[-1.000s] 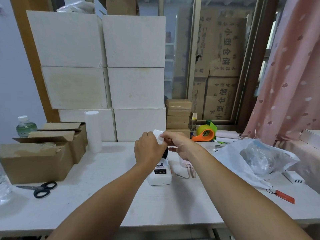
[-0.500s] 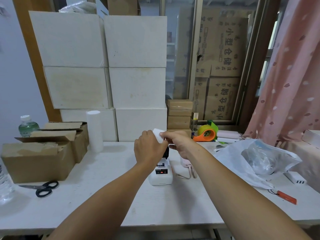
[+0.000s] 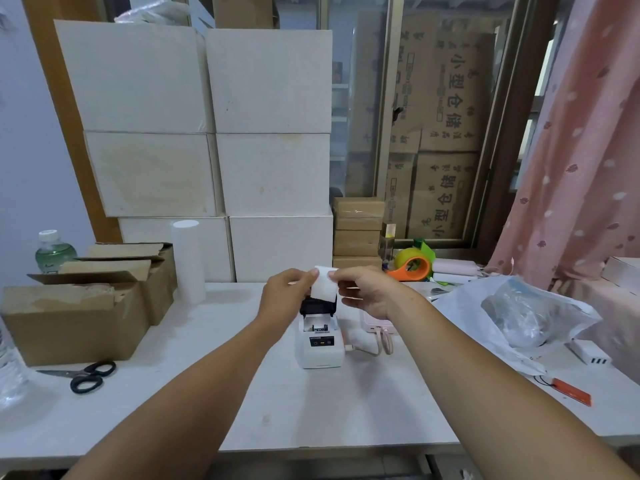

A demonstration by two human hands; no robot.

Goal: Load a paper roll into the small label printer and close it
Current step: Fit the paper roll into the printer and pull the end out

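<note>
Paper held over the open printer, mid-desk.
I see my left hand (image 3: 284,296) and right hand (image 3: 364,293) pinching the paper roll (image 3: 323,285) above the label printer (image 3: 319,336); it seems unseated, so misalignment could jam the lid.

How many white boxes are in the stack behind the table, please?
6, in two columns of three: left column top, middle, bottom; right column top, middle, bottom. More may be hidden behind them.
</note>
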